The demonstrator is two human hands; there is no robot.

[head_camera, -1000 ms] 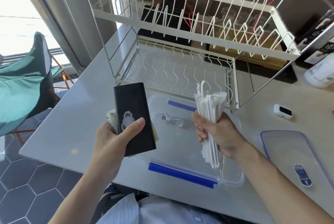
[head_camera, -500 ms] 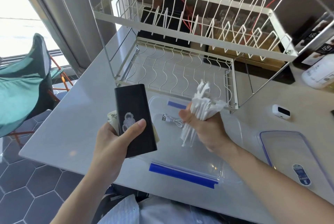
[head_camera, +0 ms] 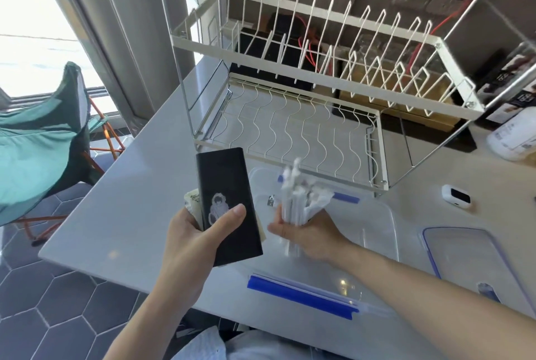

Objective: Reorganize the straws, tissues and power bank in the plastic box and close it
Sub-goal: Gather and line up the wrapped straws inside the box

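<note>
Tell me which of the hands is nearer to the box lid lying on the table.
Right. The right hand holds the straws over the plastic box, beside the lid; the left hand, gripping the power bank, sits farther away.

A table (head_camera: 121, 214) fills the middle of the frame. At its lower centre sits an open plastic box (head_camera: 377, 232), with a cable (head_camera: 271, 201) lying inside it. Above the box, toward the top of the frame, stands a two-tier dish rack (head_camera: 319, 69). The box's lid (head_camera: 470, 255) lies flat at the lower right, just beside the box. A small device (head_camera: 456, 196) rests above the lid, and a bottle (head_camera: 513, 139) stands at the right edge. The left hand (head_camera: 191, 240), left of the box, holds a power bank (head_camera: 227, 208) with a tissue pack (head_camera: 194, 204) behind it. The right hand (head_camera: 307, 235) holds a bundle of straws (head_camera: 295, 200) over the box. A folding chair (head_camera: 43, 139) stands on the floor at the left edge.
</note>
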